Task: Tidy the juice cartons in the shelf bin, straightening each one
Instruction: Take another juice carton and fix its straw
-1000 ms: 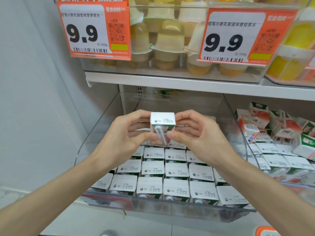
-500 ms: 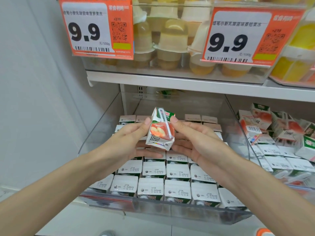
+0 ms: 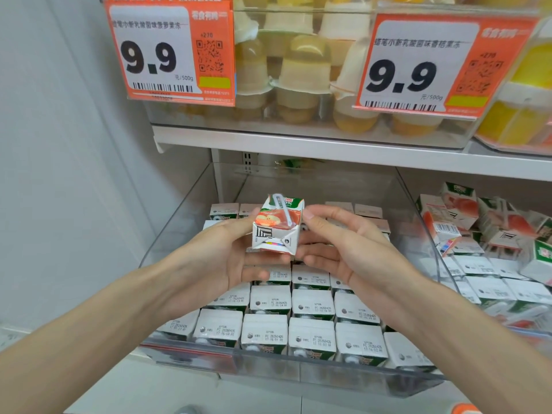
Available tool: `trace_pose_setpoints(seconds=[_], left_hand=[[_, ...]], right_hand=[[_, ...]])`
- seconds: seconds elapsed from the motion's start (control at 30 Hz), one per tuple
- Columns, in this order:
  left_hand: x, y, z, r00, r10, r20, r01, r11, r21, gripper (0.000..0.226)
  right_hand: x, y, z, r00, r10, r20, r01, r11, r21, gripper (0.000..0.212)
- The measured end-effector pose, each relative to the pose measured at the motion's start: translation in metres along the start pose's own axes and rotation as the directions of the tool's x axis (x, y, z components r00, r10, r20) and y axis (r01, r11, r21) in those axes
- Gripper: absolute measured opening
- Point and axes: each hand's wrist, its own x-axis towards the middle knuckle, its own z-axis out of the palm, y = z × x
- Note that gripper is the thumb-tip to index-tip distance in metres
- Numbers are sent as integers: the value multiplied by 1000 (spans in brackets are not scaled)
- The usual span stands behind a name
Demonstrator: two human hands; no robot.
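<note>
A small juice carton (image 3: 276, 225) with an apple picture and a straw on its face is held above the clear shelf bin (image 3: 334, 375). My left hand (image 3: 221, 255) grips its left side and bottom with thumb and fingers. My right hand (image 3: 337, 249) pinches its right side, thumb on the top corner. The carton is tilted back so its front and bottom fold face me. Below, several cartons (image 3: 310, 303) stand upright in neat rows, white tops with date print showing.
A second bin on the right holds several jumbled cartons (image 3: 478, 231) lying at odd angles. The shelf above carries jelly cups (image 3: 301, 73) behind two orange 9.9 price tags (image 3: 170, 52). A grey wall (image 3: 59, 174) closes the left side.
The carton turned from top-up to tilted back, showing its front and bottom. Both hands shifted their hold around it and lowered it slightly toward me.
</note>
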Motion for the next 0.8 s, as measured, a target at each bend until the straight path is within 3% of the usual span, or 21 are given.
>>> trace_pose_setpoints(seconds=[0.3, 0.43, 0.57, 0.8], left_hand=[[-3, 2, 3, 993, -7, 118, 16, 997, -73, 55], [-2, 1, 0, 998, 65, 16, -65, 997, 38, 51], [-3, -1, -1, 991, 129, -29, -125, 986, 112, 46], [0, -4, -10, 977, 186, 103, -200, 968, 149, 43]], right_hand=[[-4, 1, 6, 993, -12, 115, 33, 983, -178, 25], [-4, 3, 6, 992, -65, 108, 102, 915, -389, 27], [-2, 2, 10, 991, -52, 125, 97, 918, -384, 32], [-3, 3, 5, 968, -210, 137, 250, 850, -464, 39]])
